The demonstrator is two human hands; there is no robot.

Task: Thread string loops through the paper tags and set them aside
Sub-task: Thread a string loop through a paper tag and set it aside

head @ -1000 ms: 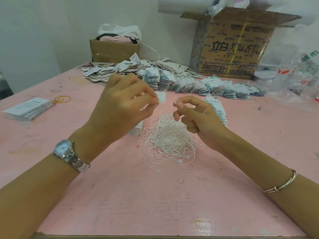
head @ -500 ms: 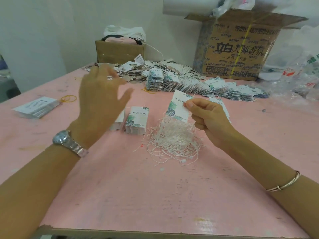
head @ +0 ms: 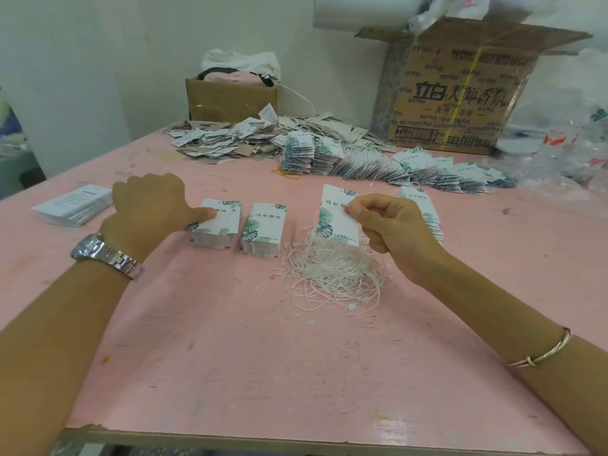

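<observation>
On pink table [head: 296, 373] (scuffed), cardboard boxes [head: 460, 93] against wall.

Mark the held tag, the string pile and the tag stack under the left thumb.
held tag [head: 326, 227]: head view, leaf print on its face.
string pile [head: 329, 278]: head view, middle of the tangle.
left stack [head: 228, 220]: head view, top tag's face.

Drops left hand [head: 148, 209] from mid-air onto left stack of white leaf-printed paper tags [head: 217, 229], thumb on top; pinches single white leaf-printed paper tag [head: 335, 220] with right hand [head: 394, 229] alone now.
</observation>
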